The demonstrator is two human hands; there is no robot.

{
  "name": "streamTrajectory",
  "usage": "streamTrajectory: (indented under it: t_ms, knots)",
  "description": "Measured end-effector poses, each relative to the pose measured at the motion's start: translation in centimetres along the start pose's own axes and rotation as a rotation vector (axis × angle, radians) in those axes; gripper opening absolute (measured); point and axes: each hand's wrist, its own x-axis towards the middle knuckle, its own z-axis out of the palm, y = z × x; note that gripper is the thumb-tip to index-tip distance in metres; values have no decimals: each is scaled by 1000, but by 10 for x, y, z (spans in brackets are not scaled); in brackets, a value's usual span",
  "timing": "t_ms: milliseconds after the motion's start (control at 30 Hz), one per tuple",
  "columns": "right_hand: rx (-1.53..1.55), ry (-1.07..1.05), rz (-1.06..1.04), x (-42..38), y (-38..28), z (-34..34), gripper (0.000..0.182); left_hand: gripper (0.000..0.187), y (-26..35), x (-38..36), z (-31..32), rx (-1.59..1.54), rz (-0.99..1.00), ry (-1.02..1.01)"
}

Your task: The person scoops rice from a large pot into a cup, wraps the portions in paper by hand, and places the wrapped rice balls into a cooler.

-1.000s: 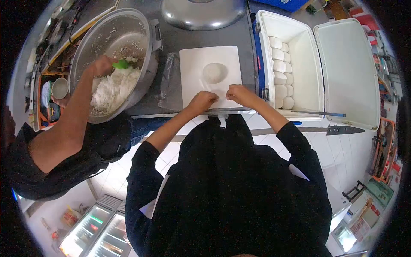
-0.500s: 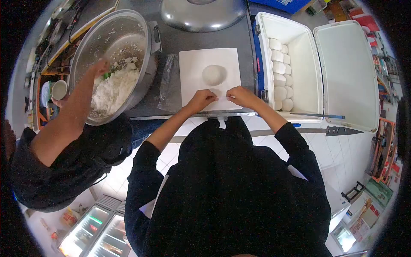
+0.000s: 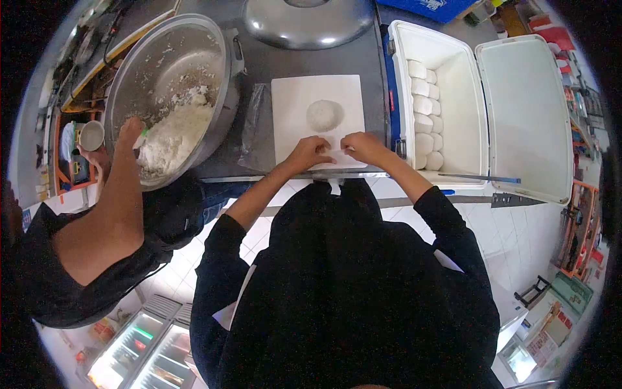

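A rounded mound of white rice (image 3: 323, 116) lies on a square white sheet (image 3: 290, 97) on the dark counter. My left hand (image 3: 310, 155) is over the sheet's near edge, below the mound, its fingers curled with a gap between thumb and fingertips. Close to its right, my right hand (image 3: 363, 148) has its fingertips pinched together at the sheet's near right part. Whatever lies in that pinch is too small to make out. Neither hand touches the mound.
At the left, a co-worker's hand (image 3: 131, 131) is in a large metal pot (image 3: 227, 84) of rice (image 3: 175, 139); the other holds a cup (image 3: 91, 135). Clear plastic (image 3: 255, 123) lies beside the sheet. A metal lid (image 3: 308, 24) is behind. The open cooler (image 3: 460, 117) holds several white packets (image 3: 424, 123).
My left hand's fingers have parted a little, and my right hand has shifted slightly left. The co-worker's hand has moved down and left in the pot, and their arm has swung lower.
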Motion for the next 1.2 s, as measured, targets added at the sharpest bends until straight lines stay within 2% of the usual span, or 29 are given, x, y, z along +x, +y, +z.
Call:
streamTrajectory:
  t_ms: [33, 133, 233, 333, 367, 433, 467, 533, 567, 667, 767, 833, 933, 1033, 1133, 1200]
  knots:
    - [-2, 36, 6, -2, -4, -1, 14, 26, 4, 0, -1, -8, 0, 8]
    - [-147, 38, -71, -5, 2, 0, 7, 19, -11, -8, -10, 387, 312, 140]
    - [46, 301, -123, -10, 12, -8, 12, 15, -16, -27, -37, 543, 215, 175]
    - [298, 382, 121, -4, 23, -18, 25, 16, -39, -30, -60, -28, 53, 366]
    - [468, 448, 217, 2, 25, -19, 26, 24, -47, -23, -64, -147, -100, 421]
    - [809, 571, 410, 16, 23, -26, 30, 32, -59, -3, -70, -363, -297, 390]
    - [915, 569, 429, 21, 24, -24, 31, 36, -64, 4, -71, -471, -393, 375]
    - [1125, 567, 459, 34, 37, -11, 32, 40, -57, 11, -73, -217, -463, 359]
    - [1113, 582, 458, 38, 44, -3, 33, 42, -52, 15, -73, -89, -496, 352]
    - [1114, 606, 481, 44, 56, 13, 35, 36, -56, 16, -55, 116, -504, 550]
    - [1143, 622, 499, 44, 51, 6, 37, 34, -9, 10, -35, 586, 15, 914]
    - [1126, 661, 448, 42, 50, 9, 38, 51, -16, 21, -13, 673, 435, 431]
    - [825, 816, 354, 35, 52, 16, 36, 57, -3, 27, 3, 756, 262, 332]
    - [369, 488, 515, 3, 49, 10, 32, 60, 0, 30, -2, 793, 240, 281]
    - [627, 623, 284, 6, 86, 50, 31, 60, 3, 33, -7, 810, 217, 304]
    - [1017, 730, 360, 10, 76, 44, 25, 60, 4, 34, -9, 810, 198, 307]
